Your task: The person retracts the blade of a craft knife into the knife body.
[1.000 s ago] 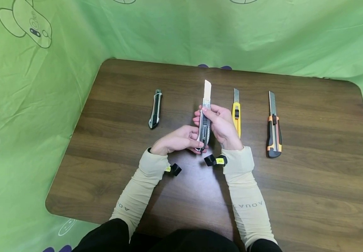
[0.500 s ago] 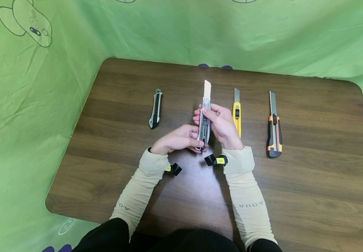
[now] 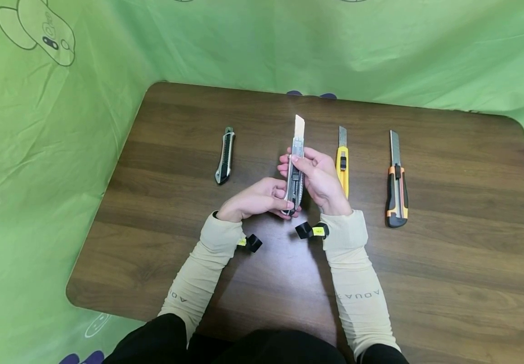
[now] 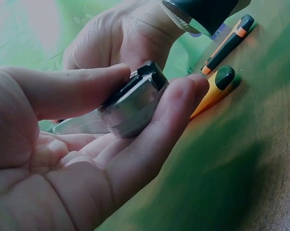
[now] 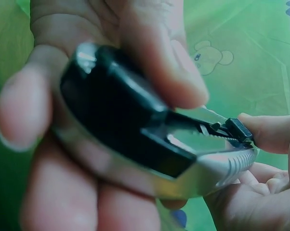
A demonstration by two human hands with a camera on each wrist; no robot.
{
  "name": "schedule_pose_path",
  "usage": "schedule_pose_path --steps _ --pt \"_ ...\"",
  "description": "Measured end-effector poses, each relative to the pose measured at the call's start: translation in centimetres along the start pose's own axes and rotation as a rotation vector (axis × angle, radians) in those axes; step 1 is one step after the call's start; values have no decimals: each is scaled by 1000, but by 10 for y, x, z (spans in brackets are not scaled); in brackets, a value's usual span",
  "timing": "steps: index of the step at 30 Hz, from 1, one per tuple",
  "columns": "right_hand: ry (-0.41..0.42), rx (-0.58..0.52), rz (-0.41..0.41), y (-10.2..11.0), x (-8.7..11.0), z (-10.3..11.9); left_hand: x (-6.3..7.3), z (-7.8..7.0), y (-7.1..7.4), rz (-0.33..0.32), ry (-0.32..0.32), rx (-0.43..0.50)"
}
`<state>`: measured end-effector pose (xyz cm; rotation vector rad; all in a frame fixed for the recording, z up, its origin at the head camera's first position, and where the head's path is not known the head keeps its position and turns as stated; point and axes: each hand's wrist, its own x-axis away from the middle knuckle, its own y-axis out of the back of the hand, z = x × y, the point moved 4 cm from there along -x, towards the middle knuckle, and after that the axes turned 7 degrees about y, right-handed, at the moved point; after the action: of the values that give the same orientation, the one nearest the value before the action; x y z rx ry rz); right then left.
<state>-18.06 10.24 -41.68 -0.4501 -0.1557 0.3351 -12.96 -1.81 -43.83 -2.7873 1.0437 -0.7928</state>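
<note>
A person, seen from above, works at a brown wood-grain worktop (image 3: 462, 227) with bare hands. Held up in front of the body, near the middle of the view, is a silver-and-black utility knife (image 3: 294, 186), its handle end towards the person and its pale blade (image 3: 299, 127) pointing away.

The left hand (image 3: 262, 198) pinches the rear end of the handle between thumb and curled fingers. The right hand (image 3: 324, 177) grips the handle further forward, close to the blade; in the right wrist view, its thumb presses at a black slider (image 5: 239, 130) on the handle.

Three other cutters lie on the worktop, roughly in a row and well apart from one another. To the left of the held knife is a dark green and silver cutter (image 3: 225, 156). Just beyond the right hand, a yellow cutter (image 3: 342, 174) shows its blade, its lower end hidden by the hand. Furthest right is an orange-and-black cutter (image 3: 397, 197), blade out.

The person wears cream sleeves (image 3: 359, 283) over the forearms. Green cloth (image 3: 243, 40) with cartoon outlines hangs around the worktop.
</note>
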Motion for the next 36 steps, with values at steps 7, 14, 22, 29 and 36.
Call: schedule_pose_path --steps 7,14,22,29,36 --pt "17 -17 20 -1 -1 0 1 -1 2 -18 -5 17" --pt "32 -45 31 -2 -1 0 1 -1 2 -33 0 39" --pt "56 -74 24 -4 -2 0 2 -3 5 -61 3 57" --pt "20 -60 -13 -3 -3 -5 1 -4 9 -101 -3 71" --pt "-42 31 -51 -1 -3 -7 0 -4 11 -148 -1 86"
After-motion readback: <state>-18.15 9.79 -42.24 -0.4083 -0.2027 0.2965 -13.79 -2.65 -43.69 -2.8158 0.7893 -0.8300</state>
